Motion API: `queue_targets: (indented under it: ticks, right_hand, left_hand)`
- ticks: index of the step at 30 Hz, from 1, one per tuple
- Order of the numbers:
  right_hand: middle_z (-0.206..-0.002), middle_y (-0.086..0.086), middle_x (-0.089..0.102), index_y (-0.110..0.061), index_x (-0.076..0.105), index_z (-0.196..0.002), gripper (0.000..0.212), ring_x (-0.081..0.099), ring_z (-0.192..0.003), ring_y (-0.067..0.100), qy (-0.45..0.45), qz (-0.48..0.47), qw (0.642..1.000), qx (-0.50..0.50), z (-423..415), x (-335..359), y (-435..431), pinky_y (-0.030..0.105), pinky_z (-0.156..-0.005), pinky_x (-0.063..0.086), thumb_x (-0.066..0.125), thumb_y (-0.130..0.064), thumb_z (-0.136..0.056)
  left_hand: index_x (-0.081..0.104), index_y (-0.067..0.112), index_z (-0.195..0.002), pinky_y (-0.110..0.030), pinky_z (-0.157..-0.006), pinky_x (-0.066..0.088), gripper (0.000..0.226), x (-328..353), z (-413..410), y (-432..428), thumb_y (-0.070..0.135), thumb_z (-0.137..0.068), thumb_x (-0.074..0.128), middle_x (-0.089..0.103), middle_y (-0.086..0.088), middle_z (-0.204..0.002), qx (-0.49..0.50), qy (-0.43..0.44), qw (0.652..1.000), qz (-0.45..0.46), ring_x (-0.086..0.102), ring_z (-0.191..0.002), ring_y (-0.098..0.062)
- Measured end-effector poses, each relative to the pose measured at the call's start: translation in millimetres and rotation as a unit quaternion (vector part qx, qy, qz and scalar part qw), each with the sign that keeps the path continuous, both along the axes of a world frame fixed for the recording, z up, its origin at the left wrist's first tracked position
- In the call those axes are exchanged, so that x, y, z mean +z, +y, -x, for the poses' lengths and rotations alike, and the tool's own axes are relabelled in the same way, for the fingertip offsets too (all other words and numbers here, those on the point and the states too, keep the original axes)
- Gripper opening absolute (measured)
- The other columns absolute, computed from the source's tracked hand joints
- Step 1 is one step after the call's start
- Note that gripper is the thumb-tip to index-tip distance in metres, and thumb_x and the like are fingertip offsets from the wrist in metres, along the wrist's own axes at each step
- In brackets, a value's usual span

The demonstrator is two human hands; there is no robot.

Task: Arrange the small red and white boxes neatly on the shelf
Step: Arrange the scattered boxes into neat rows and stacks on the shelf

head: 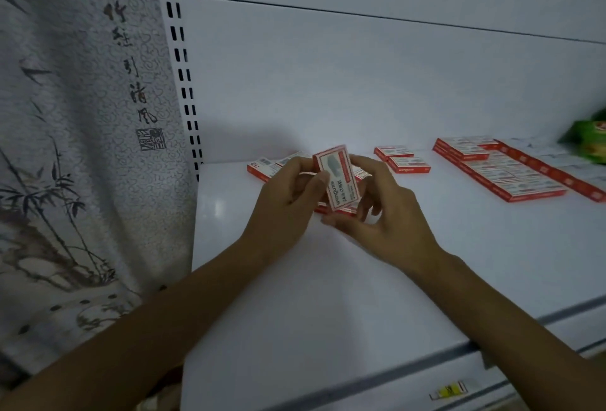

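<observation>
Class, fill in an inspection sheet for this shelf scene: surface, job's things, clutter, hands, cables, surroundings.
Surface: white shelf, glossy.
Job's things: held box tilted above loose boxes at left; pair of boxes mid-shelf; tidy block of boxes at right.
Clutter: green packet at far right.
Hands: left hand and right hand both grip the held box with their fingers.
Cables: nothing seen.
Surroundings: bamboo-painted hanging at left; slotted upright; yellow label on the shelf edge.
</observation>
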State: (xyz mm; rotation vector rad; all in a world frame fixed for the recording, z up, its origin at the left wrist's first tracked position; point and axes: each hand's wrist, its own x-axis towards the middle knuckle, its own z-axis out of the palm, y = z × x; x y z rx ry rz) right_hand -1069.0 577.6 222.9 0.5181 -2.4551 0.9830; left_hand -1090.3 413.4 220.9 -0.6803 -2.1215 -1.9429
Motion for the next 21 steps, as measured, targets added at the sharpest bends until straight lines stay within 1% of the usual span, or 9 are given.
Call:
queue_targets:
  ticks: [2,4,6,10,13,14,17,19,21]
  right_hand:
    - [-0.096,-0.007,0.066,-0.038,0.017,-0.142,0.096,0.064,-0.067,0.007,-0.007,0.001,1.0,0.022,-3,0,0,0.016,-0.061,0.052,0.071,-0.056,-0.066]
    - [-0.099,-0.006,0.067,-0.042,0.008,-0.142,0.101,0.065,-0.069,0.008,-0.009,-0.006,0.999,0.035,-6,0,-1,0.019,-0.064,0.054,0.072,-0.054,-0.065]
    - [-0.104,-0.009,0.066,-0.04,0.014,-0.142,0.1,0.065,-0.073,0.006,-0.005,-0.015,0.999,0.033,-6,0,0,0.018,-0.065,0.053,0.073,-0.056,-0.063]
    - [-0.11,-0.013,0.06,-0.026,0.033,-0.136,0.087,0.06,-0.078,-0.002,0.006,-0.019,0.999,0.026,-5,-4,1,0.01,-0.067,0.047,0.071,-0.056,-0.064]
    - [-0.106,-0.019,0.056,-0.03,0.036,-0.131,0.081,0.058,-0.078,-0.005,0.018,-0.027,0.999,0.019,-5,-3,0,0.009,-0.07,0.048,0.07,-0.059,-0.063]
    - [-0.105,-0.02,0.056,-0.031,0.036,-0.13,0.081,0.058,-0.079,-0.005,0.023,-0.032,0.999,0.015,-5,-1,1,0.009,-0.071,0.048,0.071,-0.059,-0.063]
    - [-0.104,-0.02,0.056,-0.029,0.038,-0.129,0.08,0.059,-0.08,-0.002,0.035,-0.023,0.999,0.007,-3,7,5,0.014,-0.073,0.051,0.073,-0.058,-0.063]
    - [-0.1,-0.02,0.056,-0.027,0.04,-0.128,0.079,0.059,-0.074,0.001,0.056,-0.008,0.998,0.007,-1,16,10,0.017,-0.069,0.053,0.07,-0.06,-0.063]
    - [-0.098,-0.022,0.055,-0.026,0.039,-0.128,0.078,0.06,-0.07,0.003,0.101,-0.004,0.995,0.015,4,24,18,0.016,-0.062,0.052,0.067,-0.062,-0.065]
  left_hand:
    - [0.055,0.021,-0.106,-0.022,-0.069,0.056,0.018,-1,0,-1,0.031,-0.094,0.047,0.067,0.009,-0.096,0.005,0.02,1.0,0.016,0.068,-0.084,-0.003]
    - [0.057,0.022,-0.113,-0.016,-0.065,0.053,0.027,-1,0,-1,0.036,-0.095,0.043,0.064,0.013,-0.095,0.018,0.059,0.997,0.048,0.065,-0.084,0.001]
    - [0.059,0.022,-0.115,-0.015,-0.063,0.051,0.034,-1,1,-1,0.039,-0.093,0.038,0.064,0.013,-0.094,0.022,0.091,0.993,0.071,0.065,-0.085,-0.003]
    - [0.058,0.032,-0.111,-0.013,-0.064,0.051,0.027,-2,-2,-1,0.04,-0.092,0.04,0.064,0.016,-0.092,0.023,0.094,0.992,0.081,0.064,-0.085,0.0]
    - [0.054,0.044,-0.104,-0.013,-0.064,0.051,0.018,-1,-3,-1,0.035,-0.095,0.041,0.064,0.019,-0.089,0.02,0.092,0.992,0.083,0.064,-0.083,0.002]
    - [0.055,0.043,-0.105,-0.013,-0.064,0.051,0.019,1,-3,-1,0.035,-0.096,0.04,0.064,0.018,-0.089,0.015,0.094,0.992,0.084,0.064,-0.083,0.001]
    - [0.057,0.03,-0.117,-0.016,-0.065,0.051,0.03,9,-3,4,0.038,-0.094,0.038,0.066,0.013,-0.094,-0.016,0.093,0.992,0.086,0.066,-0.086,-0.005]
    - [0.051,0.032,-0.121,-0.021,-0.07,0.054,0.032,14,-3,11,0.042,-0.092,0.039,0.065,0.012,-0.102,-0.035,0.079,0.993,0.077,0.066,-0.092,-0.007]
    - [0.047,0.034,-0.122,-0.023,-0.074,0.055,0.032,21,-3,20,0.045,-0.092,0.041,0.064,0.014,-0.109,-0.037,0.079,0.993,0.074,0.065,-0.096,-0.006]
